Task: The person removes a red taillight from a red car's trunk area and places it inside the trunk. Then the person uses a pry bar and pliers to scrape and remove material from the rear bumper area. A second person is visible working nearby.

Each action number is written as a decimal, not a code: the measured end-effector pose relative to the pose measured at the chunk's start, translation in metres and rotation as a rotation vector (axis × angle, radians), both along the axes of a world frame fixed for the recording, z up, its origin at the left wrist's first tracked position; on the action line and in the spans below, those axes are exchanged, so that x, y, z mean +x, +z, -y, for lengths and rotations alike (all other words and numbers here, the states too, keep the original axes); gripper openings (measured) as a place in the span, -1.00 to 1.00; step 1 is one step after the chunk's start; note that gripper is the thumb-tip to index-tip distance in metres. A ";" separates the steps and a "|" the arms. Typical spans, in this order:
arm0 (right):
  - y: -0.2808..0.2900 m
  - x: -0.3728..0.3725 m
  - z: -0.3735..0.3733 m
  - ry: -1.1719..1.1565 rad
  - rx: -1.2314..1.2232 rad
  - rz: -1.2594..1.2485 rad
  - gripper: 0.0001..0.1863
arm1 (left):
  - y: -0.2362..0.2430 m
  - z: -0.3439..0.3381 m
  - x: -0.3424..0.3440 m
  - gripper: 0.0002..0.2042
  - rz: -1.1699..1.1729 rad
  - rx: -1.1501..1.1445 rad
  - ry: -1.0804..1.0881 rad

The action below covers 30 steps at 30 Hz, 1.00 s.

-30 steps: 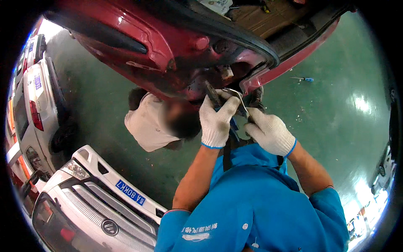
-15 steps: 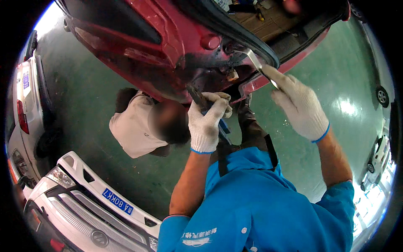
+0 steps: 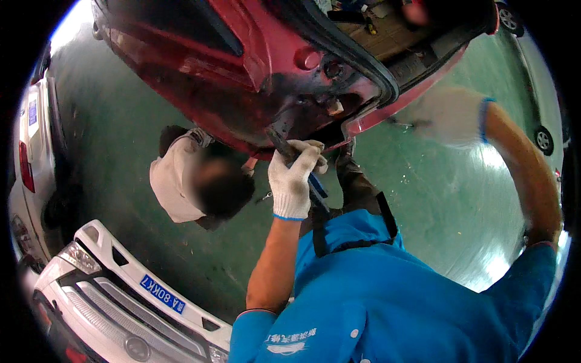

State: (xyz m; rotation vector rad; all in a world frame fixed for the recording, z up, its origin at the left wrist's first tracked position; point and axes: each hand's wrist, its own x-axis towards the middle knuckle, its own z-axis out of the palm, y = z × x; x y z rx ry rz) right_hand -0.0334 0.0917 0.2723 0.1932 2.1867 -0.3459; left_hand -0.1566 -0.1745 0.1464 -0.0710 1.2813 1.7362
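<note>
My left hand [image 3: 292, 184], in a white knit glove with a blue cuff, is closed round a dark flat bar [image 3: 278, 140]. Blue parts of what I hold show below the fingers. The bar's upper end reaches the lower rear corner of a red car [image 3: 224, 100], whose bare, dirty tail-light area [image 3: 315, 91] is exposed. My right hand [image 3: 451, 118], gloved the same way, is out to the right beyond the car's rear edge. Motion smears its fingers. A thin dark piece [image 3: 402, 123] shows by its left side; whether the hand holds it cannot be made out.
A person in a light shirt [image 3: 175, 181] crouches left of my left hand, by the car's side. A small metal tool [image 3: 264, 196] lies on the green floor [image 3: 242, 266]. The car's boot [image 3: 387, 36] stands open. White vehicles [image 3: 121, 302] are at left, a grey car [image 3: 535, 91] at right.
My right hand has swung away from the tail-light area, out to the right; the bent metal lever it held there is no longer clearly visible. The crouching person's head has moved left and down.
</note>
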 end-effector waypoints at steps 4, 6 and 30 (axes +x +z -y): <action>-0.012 0.024 -0.007 -0.097 -0.137 0.069 -0.47 | 0.007 0.004 -0.004 -0.89 0.008 -0.018 0.065; 0.001 0.020 0.002 -0.352 -0.174 -0.162 -0.45 | -0.002 0.008 -0.004 -0.89 0.023 -0.031 0.081; 0.044 -0.030 0.028 -0.483 -0.038 -0.401 -0.56 | 0.000 -0.012 -0.002 -0.87 -0.064 -0.020 -0.023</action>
